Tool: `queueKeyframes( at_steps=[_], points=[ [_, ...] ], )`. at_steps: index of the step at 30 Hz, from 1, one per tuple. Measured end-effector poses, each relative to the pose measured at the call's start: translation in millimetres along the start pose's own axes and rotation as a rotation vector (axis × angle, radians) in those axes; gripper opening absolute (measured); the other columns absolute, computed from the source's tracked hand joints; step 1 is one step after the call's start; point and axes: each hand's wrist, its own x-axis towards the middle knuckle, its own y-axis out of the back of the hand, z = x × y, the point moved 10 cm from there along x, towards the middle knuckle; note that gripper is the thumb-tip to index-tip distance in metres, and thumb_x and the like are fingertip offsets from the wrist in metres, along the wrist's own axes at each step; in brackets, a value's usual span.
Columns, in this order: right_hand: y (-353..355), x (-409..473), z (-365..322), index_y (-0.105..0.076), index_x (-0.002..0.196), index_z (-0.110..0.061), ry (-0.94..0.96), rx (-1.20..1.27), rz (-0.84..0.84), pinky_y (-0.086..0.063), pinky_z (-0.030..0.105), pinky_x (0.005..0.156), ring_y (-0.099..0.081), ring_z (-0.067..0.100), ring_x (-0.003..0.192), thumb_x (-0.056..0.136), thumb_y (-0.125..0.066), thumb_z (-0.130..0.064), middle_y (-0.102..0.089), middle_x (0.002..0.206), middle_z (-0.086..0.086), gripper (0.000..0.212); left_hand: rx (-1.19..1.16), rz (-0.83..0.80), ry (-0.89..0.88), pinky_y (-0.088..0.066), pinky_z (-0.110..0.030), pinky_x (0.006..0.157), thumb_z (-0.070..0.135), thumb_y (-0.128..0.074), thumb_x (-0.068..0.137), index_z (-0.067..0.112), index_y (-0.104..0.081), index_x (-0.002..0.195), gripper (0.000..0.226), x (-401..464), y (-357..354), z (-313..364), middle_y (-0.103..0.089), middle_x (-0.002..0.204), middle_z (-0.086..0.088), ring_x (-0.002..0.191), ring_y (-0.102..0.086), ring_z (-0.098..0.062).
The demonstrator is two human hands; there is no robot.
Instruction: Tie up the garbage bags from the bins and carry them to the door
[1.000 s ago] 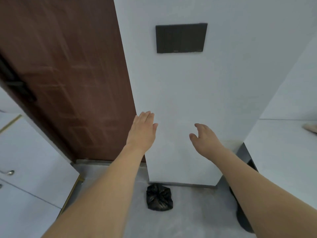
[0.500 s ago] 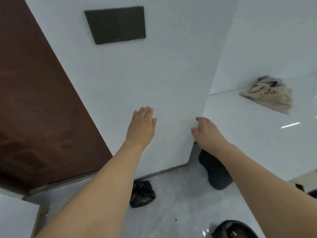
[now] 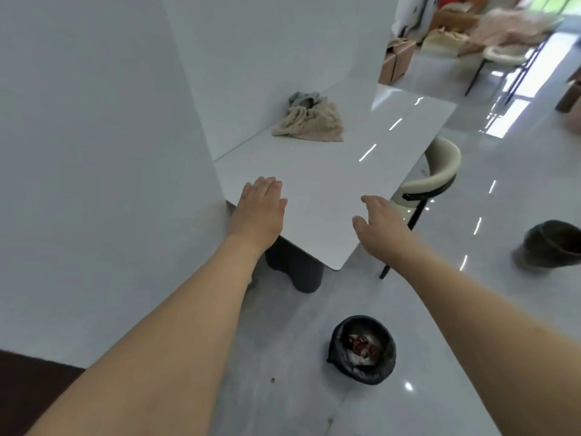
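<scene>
A small bin lined with a black garbage bag (image 3: 361, 349) stands on the floor below my right forearm, its mouth open with red and white rubbish showing inside. A second dark-lined bin (image 3: 555, 247) stands on the floor at the far right edge. My left hand (image 3: 259, 212) is held out flat with fingers apart, empty, over the near corner of the white table. My right hand (image 3: 379, 220) is also empty with fingers spread, over the table's near edge. Neither hand touches a bag. A strip of the brown door (image 3: 28, 391) shows at the lower left.
The white table (image 3: 330, 171) juts out from a white wall (image 3: 94, 152) on a dark ribbed base (image 3: 295, 269). A beige cloth heap (image 3: 309, 124) lies on it. A cream chair (image 3: 435, 177) is tucked under its right side. Boxes and furniture fill the far right.
The view has swung right, away from the door and the tied black bag on the floor, which is out of sight now. The table and two lined bins have come into view. Both hands stay empty.
</scene>
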Motion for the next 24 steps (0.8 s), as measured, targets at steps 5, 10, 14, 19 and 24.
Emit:
queueKeyframes(
  at_steps=[5, 10, 14, 19, 24],
  points=[
    [64.1, -36.2, 120.6, -0.037, 0.142, -0.004, -0.189, -0.025, 0.110, -0.024, 0.037, 0.110, -0.034, 0.030, 0.136, 0.096, -0.043, -0.020, -0.038, 0.149, 0.014, 0.049, -0.017, -0.043, -0.216, -0.003, -0.038, 0.119, 0.025, -0.028, 0.104, 0.006, -0.027, 0.148, 0.048, 33.4, -43.9, 138.2, -0.027, 0.156, -0.009, 0.146, -0.016, -0.023],
    [124.9, -85.7, 239.4, -0.033, 0.146, -0.006, -0.360, -0.037, 0.174, -0.021, 0.038, 0.114, -0.030, 0.029, 0.139, 0.096, -0.042, -0.023, -0.033, 0.152, 0.013, 0.053, 0.012, -0.063, -0.423, -0.014, -0.042, 0.117, 0.023, -0.032, 0.103, 0.004, -0.035, 0.143, 0.044, 37.2, -79.5, 289.0, -0.038, 0.148, -0.012, 0.139, -0.028, -0.027],
    [174.6, -125.1, 322.8, -0.033, 0.145, -0.003, -0.464, -0.048, 0.230, -0.021, 0.038, 0.114, -0.030, 0.030, 0.139, 0.095, -0.043, -0.022, -0.035, 0.151, 0.016, 0.054, 0.029, -0.090, -0.551, -0.019, -0.041, 0.115, 0.026, -0.033, 0.102, 0.008, -0.036, 0.143, 0.045, 29.8, -108.1, 398.8, -0.039, 0.147, -0.008, 0.137, -0.032, -0.026],
    [223.3, -164.1, 405.9, -0.032, 0.145, -0.003, -0.554, -0.046, 0.273, -0.020, 0.036, 0.113, -0.030, 0.030, 0.139, 0.096, -0.043, -0.022, -0.035, 0.151, 0.016, 0.054, -0.035, -0.128, -0.639, -0.017, -0.041, 0.117, 0.025, -0.033, 0.103, 0.008, -0.034, 0.145, 0.045, 28.7, -129.6, 504.3, -0.035, 0.151, -0.008, 0.141, -0.026, -0.023],
    [248.4, -172.0, 462.9, -0.038, 0.140, -0.001, -0.587, -0.049, 0.275, -0.025, 0.038, 0.109, -0.036, 0.032, 0.133, 0.096, -0.044, -0.021, -0.041, 0.144, 0.018, 0.049, 0.032, -0.159, -0.709, -0.016, -0.041, 0.117, 0.026, -0.030, 0.103, 0.007, -0.029, 0.146, 0.047, 44.1, -156.2, 572.2, -0.031, 0.153, -0.009, 0.143, -0.022, -0.024]
  ],
)
